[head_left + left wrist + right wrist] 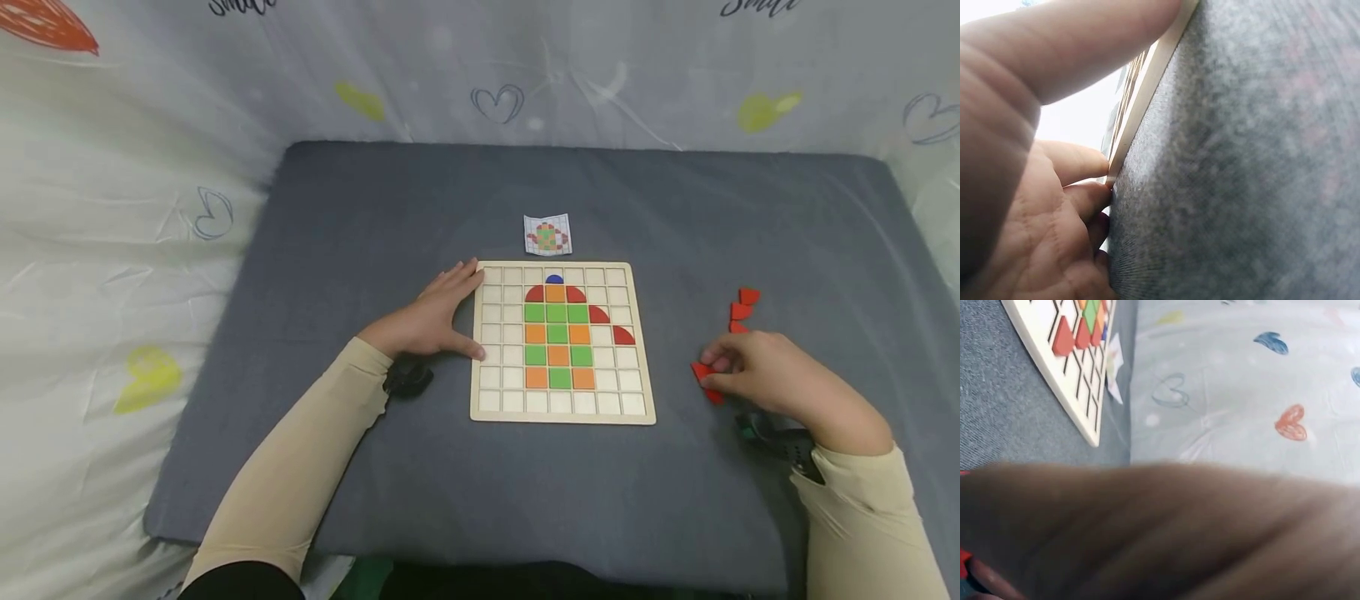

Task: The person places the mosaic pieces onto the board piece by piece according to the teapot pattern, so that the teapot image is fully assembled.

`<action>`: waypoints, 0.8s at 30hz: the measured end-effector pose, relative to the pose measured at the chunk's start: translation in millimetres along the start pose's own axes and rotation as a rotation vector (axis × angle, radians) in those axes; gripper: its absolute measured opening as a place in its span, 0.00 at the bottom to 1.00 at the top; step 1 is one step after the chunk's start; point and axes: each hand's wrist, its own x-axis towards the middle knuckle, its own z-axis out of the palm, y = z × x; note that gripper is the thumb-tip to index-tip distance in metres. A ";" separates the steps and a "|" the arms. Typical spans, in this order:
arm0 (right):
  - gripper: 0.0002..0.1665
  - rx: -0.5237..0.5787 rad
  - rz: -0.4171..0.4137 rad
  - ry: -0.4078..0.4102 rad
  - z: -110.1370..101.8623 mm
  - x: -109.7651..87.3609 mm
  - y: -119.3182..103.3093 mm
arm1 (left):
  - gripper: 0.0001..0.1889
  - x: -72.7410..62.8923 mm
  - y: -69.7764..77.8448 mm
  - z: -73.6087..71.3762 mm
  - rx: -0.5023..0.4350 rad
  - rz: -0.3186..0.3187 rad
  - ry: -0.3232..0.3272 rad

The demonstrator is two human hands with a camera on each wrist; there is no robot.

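Note:
A light wooden grid board (pixel 495 402) lies on the table, with green and orange squares, several red quarter-circles and a blue half-round piece (pixel 554 279) set in it. My left hand (pixel 431 321) rests along the board's left edge, thumb and fingers spread and touching the rim. In the left wrist view the fingertips meet the board's side (pixel 1141 103). Right of the board, my right hand (pixel 772 379) has its thumb and fingertips at a red quarter-circle piece (pixel 699 370), pinching it. Another red piece (pixel 714 397) lies just below. The right wrist view shows mostly the blurred hand.
More loose red pieces (pixel 740 311) lie beyond the right hand in a short column. A small printed pattern card (pixel 547 235) lies behind the board. The grey cloth-covered table (pixel 405 217) ends at a patterned white curtain (pixel 435 50) at the back and left.

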 end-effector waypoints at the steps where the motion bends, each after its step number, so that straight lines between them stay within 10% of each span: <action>1: 0.11 0.001 -0.002 0.005 0.3 1.0 -1.0 | 0.68 0.2 -0.2 -0.2 -0.001 0.000 0.001; 14: 0.13 0.030 -0.037 0.041 5.7 6.3 -14.6 | 0.68 1.3 0.0 -0.9 -0.001 0.004 0.001; 24: 0.06 -0.009 -0.226 0.207 12.7 8.8 -29.5 | 0.68 0.8 1.9 -1.0 0.002 -0.010 -0.002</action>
